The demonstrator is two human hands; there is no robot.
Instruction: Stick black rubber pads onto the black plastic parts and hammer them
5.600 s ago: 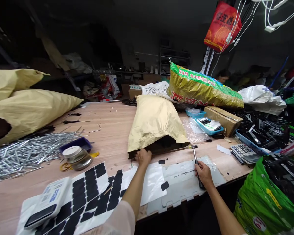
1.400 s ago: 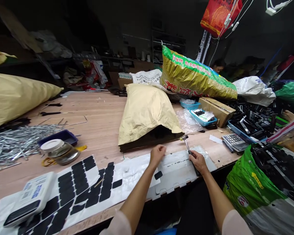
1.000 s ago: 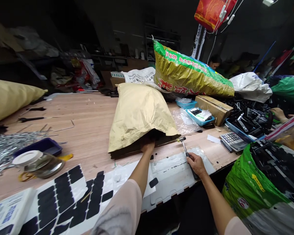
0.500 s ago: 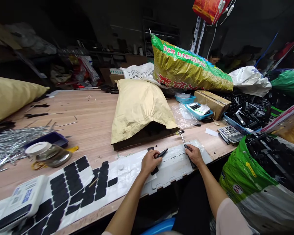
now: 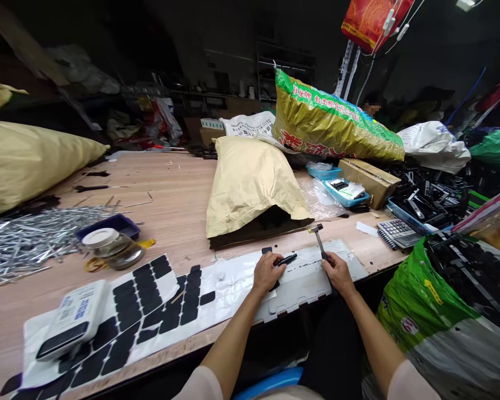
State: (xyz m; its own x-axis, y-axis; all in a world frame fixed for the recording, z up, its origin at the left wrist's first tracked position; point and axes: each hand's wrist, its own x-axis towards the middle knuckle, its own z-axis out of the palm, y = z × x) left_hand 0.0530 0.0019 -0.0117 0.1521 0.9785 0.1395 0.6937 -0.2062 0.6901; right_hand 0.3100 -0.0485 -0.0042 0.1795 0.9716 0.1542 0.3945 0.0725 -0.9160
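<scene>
My left hand (image 5: 266,272) is closed on a slim black part (image 5: 286,259) and holds it down on a grey plate (image 5: 304,283) at the table's near edge. My right hand (image 5: 335,270) grips the handle of a small hammer (image 5: 319,239), whose head points away from me above the plate. Just beyond both hands lies an open tan sack (image 5: 252,186) with a dark mouth facing me. A small black pad (image 5: 266,250) lies between the sack and my left hand.
A white sheet of black pads (image 5: 150,305) and a white device (image 5: 73,319) lie at left. Farther left are a lidded jar (image 5: 114,250), a blue tray (image 5: 108,225) and a heap of metal pins (image 5: 29,247). A calculator (image 5: 398,230), boxes and a green bag (image 5: 437,311) crowd the right.
My left hand reached into the tan sack's mouth, came back with a slim black part and now rests it on the grey plate. My right hand kept the hammer throughout.
</scene>
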